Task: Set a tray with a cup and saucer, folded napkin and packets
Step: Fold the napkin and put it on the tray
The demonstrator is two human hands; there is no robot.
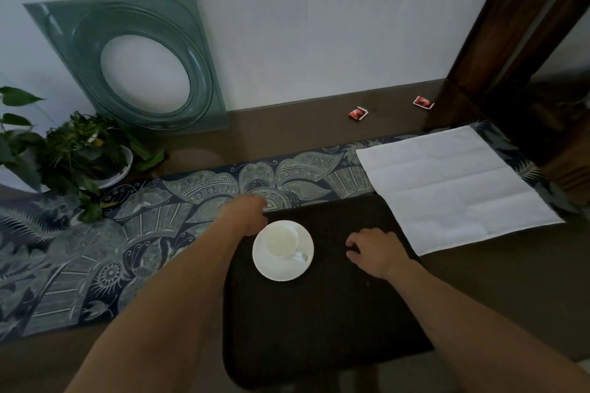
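Note:
A dark tray [322, 322] lies on the table in front of me. On its far left part stands a white cup [282, 241] on a white saucer [281, 269]. My left hand [247, 214] is blurred at the tray's far left corner, just beyond the saucer; its fingers are hidden. My right hand [376, 250] rests on the tray to the right of the saucer, fingers curled and holding nothing. A white napkin [453, 182] lies unfolded on the table right of the tray. Two red packets [358, 113] [423, 102] lie far back near the wall.
A patterned blue runner [134, 233] crosses the table under the tray and napkin. A potted plant [76, 153] stands at the left. A green glass panel [134, 60] leans on the wall. A dark wooden frame [510, 29] rises at the right.

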